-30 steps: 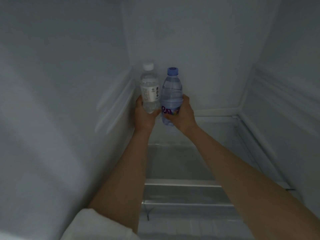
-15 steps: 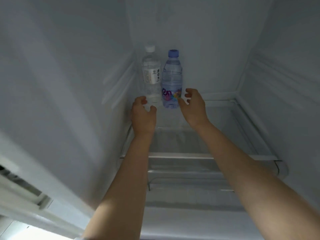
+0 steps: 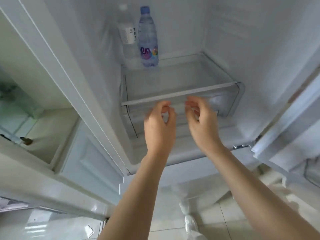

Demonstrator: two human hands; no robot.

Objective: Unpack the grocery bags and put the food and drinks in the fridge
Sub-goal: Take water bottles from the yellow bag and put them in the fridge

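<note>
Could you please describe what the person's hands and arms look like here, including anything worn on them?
Both the left hand and the right hand are bare: no gloves, and no rings, watch or bracelet that I can make out. The forearms are uncovered all the way to the bottom edge of the picture, with no sleeve in view. The fingertips are slightly motion-blurred, so fine details such as nails cannot be judged.

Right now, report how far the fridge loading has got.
Done: two water bottles stand upright side by side at the shelf's back left, the white-capped bottle and the blue-capped bottle. In hand: nothing; the left hand and right hand hang loosely curled in front of the glass shelf. Left: no grocery bags are clearly in view, so I cannot say what remains.
</note>
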